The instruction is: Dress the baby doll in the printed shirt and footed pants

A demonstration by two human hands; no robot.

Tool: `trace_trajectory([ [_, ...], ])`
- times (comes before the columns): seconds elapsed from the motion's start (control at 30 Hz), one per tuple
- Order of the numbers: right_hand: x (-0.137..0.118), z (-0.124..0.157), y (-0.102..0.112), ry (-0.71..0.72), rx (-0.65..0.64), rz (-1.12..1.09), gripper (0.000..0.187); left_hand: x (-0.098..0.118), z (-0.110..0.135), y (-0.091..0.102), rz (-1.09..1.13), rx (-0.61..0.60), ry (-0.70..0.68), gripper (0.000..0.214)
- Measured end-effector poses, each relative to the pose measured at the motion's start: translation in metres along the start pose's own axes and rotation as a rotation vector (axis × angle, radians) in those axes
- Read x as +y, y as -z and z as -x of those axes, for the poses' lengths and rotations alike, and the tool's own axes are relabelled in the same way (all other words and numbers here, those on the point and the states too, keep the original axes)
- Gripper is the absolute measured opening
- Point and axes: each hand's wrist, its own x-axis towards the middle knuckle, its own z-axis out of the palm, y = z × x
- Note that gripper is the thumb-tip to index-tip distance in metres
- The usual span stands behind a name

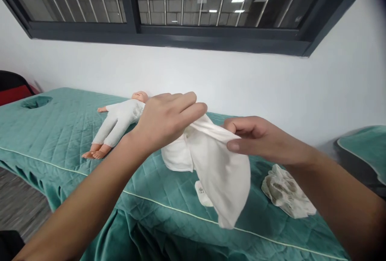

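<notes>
A white baby garment hangs between my hands above the green bed, its lower end drooping toward the bed's front edge. My left hand is closed on its upper edge, with the fingertips partly hidden. Thumb and fingers of my right hand pinch the same edge farther right. Beneath and behind it shows more white cloth; whether this belongs to the same garment I cannot tell. A small white piece with a printed mark lies just below. Left of my left hand, a baby doll in white clothes lies on its back.
The quilted green bed cover has a face hole at the far left. A crumpled white cloth lies near my right forearm. Behind the bed stand a white wall and a barred window. A green cushion is at the right.
</notes>
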Motion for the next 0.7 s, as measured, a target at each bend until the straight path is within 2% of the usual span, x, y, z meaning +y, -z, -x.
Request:
trace_trajectory([
  [0.1, 0.001, 0.006, 0.001, -0.076, 0.083, 0.196, 0.041, -0.008, 0.005, -0.011, 0.038, 0.075, 0.148, 0.026],
  [0.27, 0.021, 0.014, 0.004, -0.304, 0.482, 0.754, 0.03, -0.024, 0.018, -0.03, 0.159, 0.214, 0.315, 0.03],
  [0.4, 0.042, 0.021, 0.008, -0.46, 0.682, 0.906, 0.019, -0.026, 0.028, -0.041, 0.229, 0.225, 0.391, 0.031],
  [0.47, 0.048, 0.025, 0.008, -0.482, 0.669, 0.864, 0.017, -0.023, 0.033, -0.044, 0.248, 0.225, 0.41, 0.031],
  [0.63, 0.045, 0.024, -0.003, -0.372, 0.391, 0.621, 0.04, -0.007, 0.034, -0.039, 0.141, 0.217, 0.314, 0.032],
  [0.7, 0.045, 0.02, -0.005, -0.347, 0.423, 0.636, 0.044, -0.001, 0.029, -0.033, 0.068, 0.199, 0.331, 0.033],
])
